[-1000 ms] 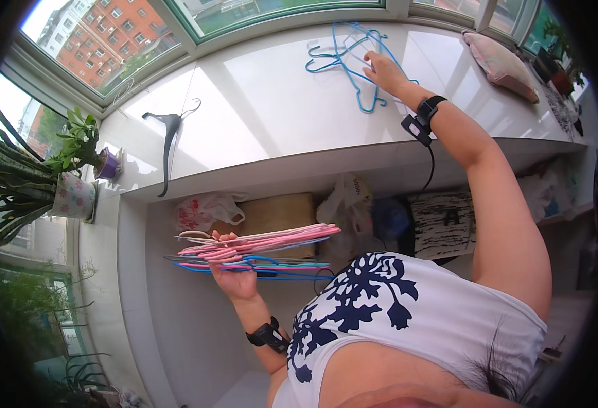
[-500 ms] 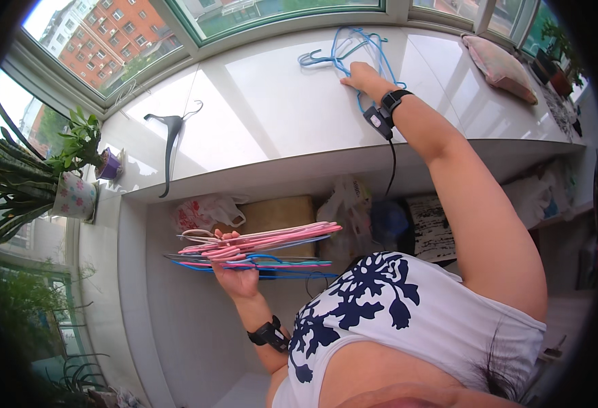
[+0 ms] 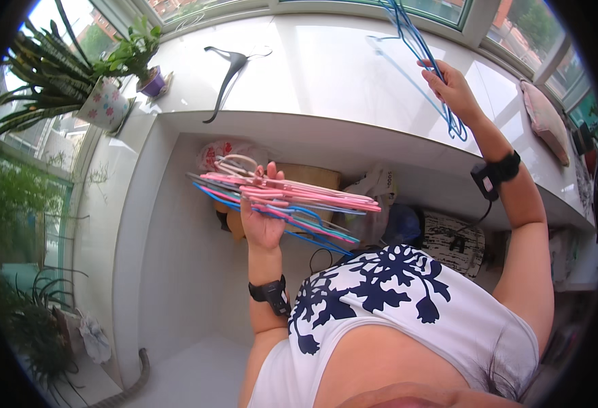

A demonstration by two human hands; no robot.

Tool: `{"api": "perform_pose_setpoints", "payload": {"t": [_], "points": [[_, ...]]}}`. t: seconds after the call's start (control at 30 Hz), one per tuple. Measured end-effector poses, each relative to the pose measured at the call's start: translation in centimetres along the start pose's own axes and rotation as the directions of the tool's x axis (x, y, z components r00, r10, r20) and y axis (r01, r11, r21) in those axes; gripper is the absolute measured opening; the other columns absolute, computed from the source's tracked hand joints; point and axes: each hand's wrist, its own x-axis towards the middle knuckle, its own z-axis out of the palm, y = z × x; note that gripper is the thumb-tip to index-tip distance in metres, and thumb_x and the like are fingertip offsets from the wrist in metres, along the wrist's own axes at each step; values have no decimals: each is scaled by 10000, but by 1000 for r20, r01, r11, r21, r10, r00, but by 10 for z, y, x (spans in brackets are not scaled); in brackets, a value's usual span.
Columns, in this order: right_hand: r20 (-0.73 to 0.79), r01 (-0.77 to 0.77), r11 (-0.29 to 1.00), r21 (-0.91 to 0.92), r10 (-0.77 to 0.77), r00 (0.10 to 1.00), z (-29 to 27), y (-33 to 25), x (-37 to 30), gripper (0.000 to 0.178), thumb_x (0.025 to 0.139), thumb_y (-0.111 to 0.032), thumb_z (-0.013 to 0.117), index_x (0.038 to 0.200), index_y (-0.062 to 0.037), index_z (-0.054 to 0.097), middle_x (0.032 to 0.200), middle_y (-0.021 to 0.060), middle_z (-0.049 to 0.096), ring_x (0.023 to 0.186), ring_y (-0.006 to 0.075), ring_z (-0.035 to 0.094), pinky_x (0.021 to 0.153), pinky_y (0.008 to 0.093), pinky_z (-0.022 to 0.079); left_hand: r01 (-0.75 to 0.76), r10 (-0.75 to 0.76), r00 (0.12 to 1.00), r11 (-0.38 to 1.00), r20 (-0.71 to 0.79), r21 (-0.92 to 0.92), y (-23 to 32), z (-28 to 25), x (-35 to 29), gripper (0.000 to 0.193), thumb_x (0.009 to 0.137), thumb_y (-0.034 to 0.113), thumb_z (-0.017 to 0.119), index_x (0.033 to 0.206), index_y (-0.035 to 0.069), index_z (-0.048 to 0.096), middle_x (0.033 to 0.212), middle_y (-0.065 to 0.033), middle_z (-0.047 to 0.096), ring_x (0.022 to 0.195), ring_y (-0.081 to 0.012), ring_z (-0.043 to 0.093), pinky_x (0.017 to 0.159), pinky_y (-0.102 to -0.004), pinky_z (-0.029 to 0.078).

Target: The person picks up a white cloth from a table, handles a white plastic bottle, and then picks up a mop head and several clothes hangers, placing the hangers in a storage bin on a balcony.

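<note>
My left hand (image 3: 264,216) is closed around a thick bundle of clothes hangers (image 3: 312,196), mostly pink with some blue, teal and grey ones. The bundle lies roughly level in front of the open shelf space. Up on the right, my right hand (image 3: 454,92) grips several blue hangers (image 3: 418,42), held upright above the white ledge, which mirrors them. On the ledge to the left lies a single black hanger (image 3: 230,78) with a metal hook, apart from both hands.
The white ledge (image 3: 312,61) runs along the windows. Potted plants (image 3: 105,105) stand at its left end, and a pale cushion (image 3: 545,122) lies at its right. Underneath, the shelf holds plastic bags (image 3: 374,190), a tan box and a black-and-white patterned item (image 3: 454,238).
My right hand has lifted the blue hangers off the ledge, and they now stand upright. The view has shifted, and my left hand still holds its bundle.
</note>
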Motion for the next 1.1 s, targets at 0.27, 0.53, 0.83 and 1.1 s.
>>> {"api": "perform_pose_setpoints", "payload": {"t": [0.27, 0.53, 0.83, 1.1], "points": [[555, -1, 950, 312, -182, 812, 161, -99, -33, 266, 911, -240, 529, 1082, -40, 563, 653, -14, 493, 575, 71, 470, 513, 226, 386, 7, 14, 983, 993, 181, -114, 3, 24, -14, 688, 893, 315, 520, 1429, 92, 150, 1471, -124, 193, 1322, -313, 267, 1084, -487, 236], [651, 408, 872, 271, -478, 589, 280, -74, -50, 265, 933, -239, 458, 1009, -5, 556, 844, 208, 601, 779, 351, 576, 707, 398, 442, -157, 154, 986, 986, 64, 51, 30, -18, -48, 861, 797, 423, 640, 1398, 19, 174, 1427, -144, 270, 1280, -289, 326, 1064, -433, 294], [858, 441, 873, 205, -377, 348, 319, -66, -60, 329, 915, -322, 456, 985, -27, 582, 887, 209, 604, 850, 383, 564, 747, 449, 431, -285, 278, 957, 953, 78, 102, 34, -48, -84, 839, 782, 520, 613, 1404, 102, 235, 1317, -146, 383, 1279, -327, 293, 1075, -489, 223], [556, 428, 903, 19, -366, 746, 329, -66, 64, 413, 906, -360, 502, 1210, -81, 527, 1166, 174, 536, 1031, 302, 555, 877, 384, 439, -419, 420, 907, 907, -36, 31, 36, -65, -119, 644, 837, 414, 592, 1344, 93, 359, 1344, -159, 362, 1264, -320, 332, 1063, -497, 250]]}}
